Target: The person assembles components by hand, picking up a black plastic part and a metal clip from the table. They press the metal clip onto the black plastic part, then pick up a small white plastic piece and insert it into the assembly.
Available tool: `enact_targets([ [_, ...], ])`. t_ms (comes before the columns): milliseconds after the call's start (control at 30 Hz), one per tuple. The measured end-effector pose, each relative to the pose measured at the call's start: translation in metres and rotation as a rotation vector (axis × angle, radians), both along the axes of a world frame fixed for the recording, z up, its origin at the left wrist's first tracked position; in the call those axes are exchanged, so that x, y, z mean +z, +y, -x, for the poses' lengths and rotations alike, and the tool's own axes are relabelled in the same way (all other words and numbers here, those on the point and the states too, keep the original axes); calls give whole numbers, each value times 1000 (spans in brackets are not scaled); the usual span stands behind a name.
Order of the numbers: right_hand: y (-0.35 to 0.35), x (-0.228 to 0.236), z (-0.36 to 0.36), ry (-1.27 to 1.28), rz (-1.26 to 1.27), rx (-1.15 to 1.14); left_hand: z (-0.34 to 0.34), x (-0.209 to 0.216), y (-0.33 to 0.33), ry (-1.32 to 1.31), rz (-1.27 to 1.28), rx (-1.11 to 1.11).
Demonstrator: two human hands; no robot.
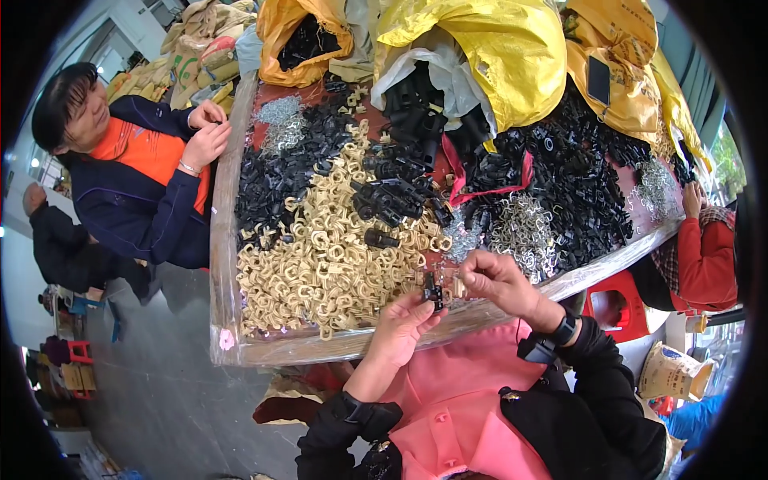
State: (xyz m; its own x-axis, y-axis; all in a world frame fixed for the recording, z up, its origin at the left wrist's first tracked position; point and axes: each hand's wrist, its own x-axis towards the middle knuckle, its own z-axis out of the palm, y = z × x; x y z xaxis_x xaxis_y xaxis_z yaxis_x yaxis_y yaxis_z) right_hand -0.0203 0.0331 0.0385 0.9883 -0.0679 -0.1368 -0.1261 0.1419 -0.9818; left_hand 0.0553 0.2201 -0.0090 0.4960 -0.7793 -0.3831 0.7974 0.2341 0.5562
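My left hand grips a small black plastic part between thumb and fingers, just above the table's near edge. To its right, my right hand is closed in a pinch, slightly apart from the part; whatever its fingertips hold is too small to name. A wide heap of beige plastic rings lies to the left of my hands. Bent silvery metal hooks are piled beyond my right hand, with tiny metal pieces beside them. Larger black plastic assemblies rest on top of the beige heap.
The table's wooden rim is wrapped in clear film. Yellow sacks and an orange sack stand at the back, a phone on one. A person works at left; another person's red sleeve shows at right.
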Motion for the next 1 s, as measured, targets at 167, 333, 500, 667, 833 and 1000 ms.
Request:
enact_targets([
  [167, 10, -17, 13, -149, 152, -50, 15, -4, -19, 4, 86, -37],
  [333, -6, -22, 28, -204, 158, -152, 30, -7, -45, -1, 77, -95],
  [500, -33, -28, 46, -141, 296, -176, 40, -10, -69, -19, 2, -189],
  [667, -47, -28, 62, -137, 415, -222, 48, -10, -91, -5, -71, -267],
  [833, -47, -32, 75, -20, 170, -361, 54, -16, -103, 39, -77, -275],
  [1000, -48, -37, 84, -28, 130, -437, 63, -13, -110, 14, -96, -269],
])
